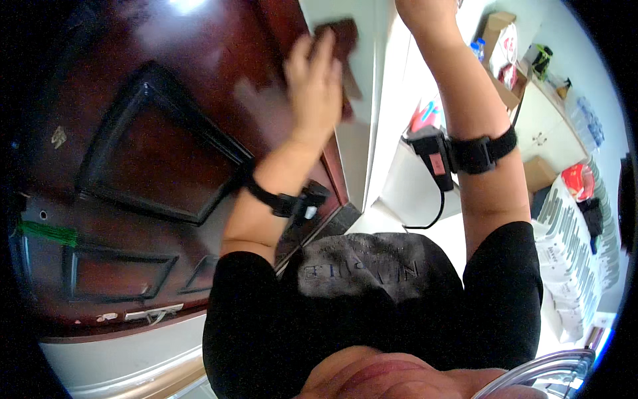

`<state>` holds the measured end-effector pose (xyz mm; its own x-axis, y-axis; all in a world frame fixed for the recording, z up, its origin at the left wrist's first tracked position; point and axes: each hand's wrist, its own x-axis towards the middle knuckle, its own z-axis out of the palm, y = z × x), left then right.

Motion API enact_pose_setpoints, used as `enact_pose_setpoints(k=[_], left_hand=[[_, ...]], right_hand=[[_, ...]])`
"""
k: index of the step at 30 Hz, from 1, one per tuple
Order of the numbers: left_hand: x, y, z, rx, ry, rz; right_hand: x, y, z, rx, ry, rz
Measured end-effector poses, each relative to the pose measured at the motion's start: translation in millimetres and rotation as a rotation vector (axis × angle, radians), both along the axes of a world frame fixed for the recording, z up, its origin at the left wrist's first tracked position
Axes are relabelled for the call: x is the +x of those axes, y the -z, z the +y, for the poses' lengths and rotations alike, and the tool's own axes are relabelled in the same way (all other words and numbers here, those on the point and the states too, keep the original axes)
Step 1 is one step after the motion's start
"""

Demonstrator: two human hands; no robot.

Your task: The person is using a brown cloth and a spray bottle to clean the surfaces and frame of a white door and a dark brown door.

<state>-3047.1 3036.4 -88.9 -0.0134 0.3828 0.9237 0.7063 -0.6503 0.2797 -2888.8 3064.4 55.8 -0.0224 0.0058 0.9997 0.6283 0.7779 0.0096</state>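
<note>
My left hand is raised in front of a dark red panelled door, close to its frame edge. Motion blurs its spread fingers. A dark red-brown, cloth-like piece shows behind and beside those fingers; whether the hand grips it I cannot tell. At the top edge of the picture my right hand is mostly cut off, so its fingers are hidden. Black straps with small devices are fastened round both forearms, the left strap and the right strap.
Green string hangs at the door's left, and a metal handle sits on it lower down. To the right, a white cabinet carries an open cardboard box and bottles. A patterned cover lies nearer, with a red bag.
</note>
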Motion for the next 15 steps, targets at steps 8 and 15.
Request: enact_pose_setpoints(k=[8, 15], left_hand=[[-61.1, -125.8, 12.2, 0.37, -0.717, 0.522], [-29.0, -54.6, 13.8, 0.208, -0.726, 0.531]], right_hand=[[6.4, 123.3, -40.3, -0.656, -0.134, 0.276], [12.0, 162.2, -33.8, -0.709, -0.161, 0.284]])
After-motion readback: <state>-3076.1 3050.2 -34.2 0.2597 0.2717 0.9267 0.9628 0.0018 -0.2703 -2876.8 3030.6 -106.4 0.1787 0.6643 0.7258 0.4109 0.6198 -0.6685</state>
